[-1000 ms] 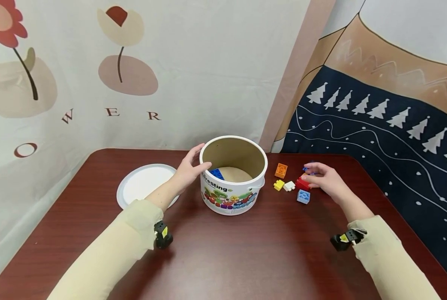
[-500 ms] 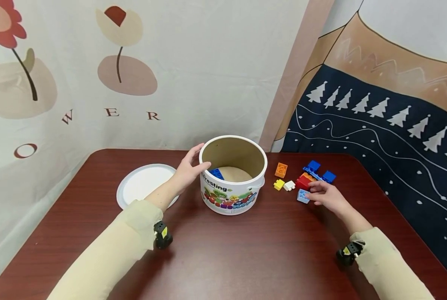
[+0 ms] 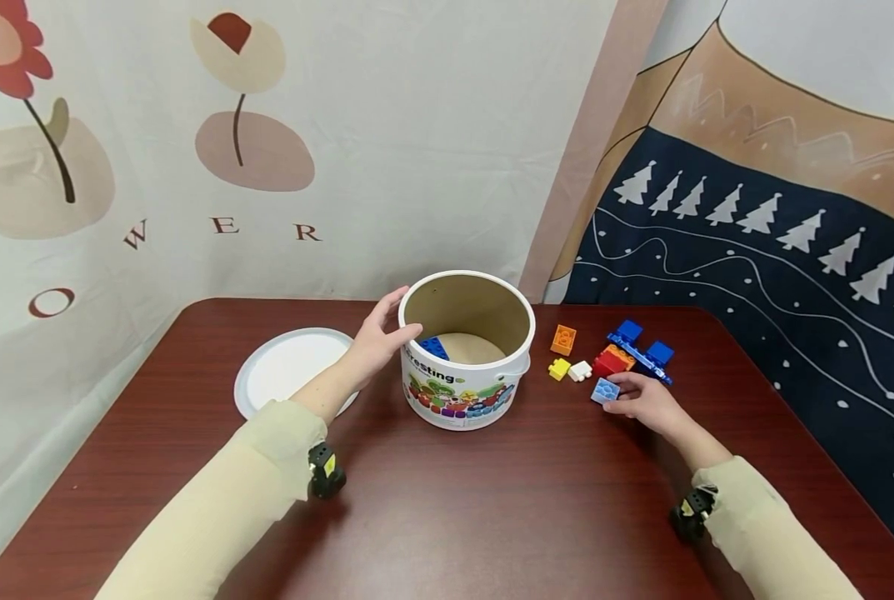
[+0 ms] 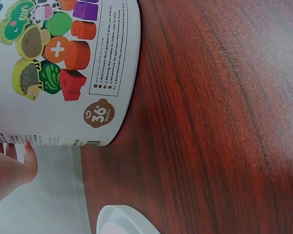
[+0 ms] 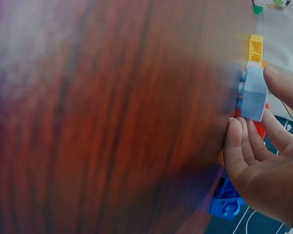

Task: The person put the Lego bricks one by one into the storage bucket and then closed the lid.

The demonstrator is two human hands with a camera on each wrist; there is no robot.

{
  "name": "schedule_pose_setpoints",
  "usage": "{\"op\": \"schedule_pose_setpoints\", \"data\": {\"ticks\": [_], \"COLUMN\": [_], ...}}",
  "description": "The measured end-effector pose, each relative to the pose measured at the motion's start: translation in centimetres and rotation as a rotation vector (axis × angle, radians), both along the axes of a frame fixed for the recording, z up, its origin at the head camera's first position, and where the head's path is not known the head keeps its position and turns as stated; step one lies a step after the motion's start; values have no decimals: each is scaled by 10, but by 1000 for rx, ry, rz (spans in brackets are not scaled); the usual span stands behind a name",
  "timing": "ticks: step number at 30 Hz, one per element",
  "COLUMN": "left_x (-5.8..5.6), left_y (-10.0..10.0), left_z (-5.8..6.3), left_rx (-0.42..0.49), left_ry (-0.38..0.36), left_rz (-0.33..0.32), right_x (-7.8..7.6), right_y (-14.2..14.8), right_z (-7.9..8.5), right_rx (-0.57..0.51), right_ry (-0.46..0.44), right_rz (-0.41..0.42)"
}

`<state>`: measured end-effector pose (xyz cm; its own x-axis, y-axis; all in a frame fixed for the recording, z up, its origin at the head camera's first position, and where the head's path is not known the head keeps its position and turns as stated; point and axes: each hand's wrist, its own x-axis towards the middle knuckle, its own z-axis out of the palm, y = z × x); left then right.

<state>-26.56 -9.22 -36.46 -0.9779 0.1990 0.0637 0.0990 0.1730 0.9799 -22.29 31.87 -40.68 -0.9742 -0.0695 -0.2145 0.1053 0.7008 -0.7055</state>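
Observation:
My left hand (image 3: 372, 346) rests against the left side of a white toy bucket (image 3: 457, 404), thumb near the rim and fingers extended. In the left wrist view its fingertips touch the printed wall. A dark blue building brick (image 3: 434, 347) lies inside the bucket. On the right, my right hand (image 3: 647, 405) pinches a light blue building brick (image 5: 254, 92) between thumb and fingers. Just behind it are a red and orange brick (image 3: 611, 361) and a blue piece with square ends (image 3: 645, 354).
An orange brick (image 3: 563, 340), a yellow piece (image 3: 559, 369) and a white piece (image 3: 580, 372) lie between the bucket and my right hand. Left of the bucket lies a round white lid (image 3: 282, 375). Printed curtains hang behind the dark wood table (image 3: 461, 508).
My right hand leaves the blue piece with square ends, comes toward me to the light blue brick and takes hold of it, tilting it slightly. The left hand stays at the bucket.

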Motion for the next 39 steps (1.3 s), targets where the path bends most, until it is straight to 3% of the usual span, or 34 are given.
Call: {"op": "schedule_pose_setpoints", "data": {"ticks": [6,17,39], "left_x": [0,-1,5], "left_y": [-1,-1,1], "left_z": [0,-2,3], "left_rx": [-7,-19,-49], "left_ry": [-9,-3,13], "left_rz": [6,15,5], "right_x": [-3,-1,-11], "right_y": [-1,-3,-30], "right_z": [-3,9,68], "right_rx": [-8,-188,-110], "right_ry": [13,-35,71], "right_rz": [-16,-45,10]}}
